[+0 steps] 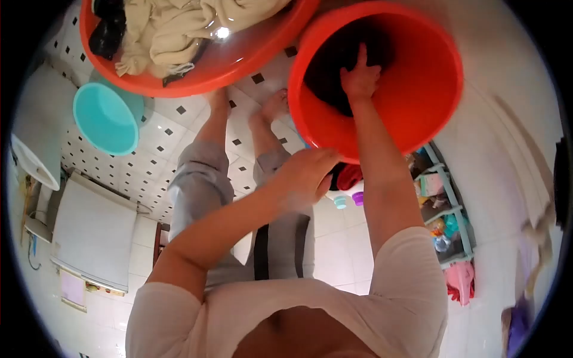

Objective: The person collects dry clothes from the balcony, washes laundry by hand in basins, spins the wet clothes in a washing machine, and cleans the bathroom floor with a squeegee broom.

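My right hand reaches down into a tall red bucket, over dark cloth lying inside. Its index finger is stretched out and the thumb stands apart; contact with the cloth cannot be made out. My left hand is at the near edge of the bucket, fingers toward the rim and thumb apart from them, with nothing visible between them. Cream cloth and a black item lie in the wide red basin at the upper left.
A turquoise basin stands on the dotted tile floor at the left. Bare feet are between it and the bucket. A grey-green rack with small items stands right of my right arm, above pink cloth. A white appliance is at the left.
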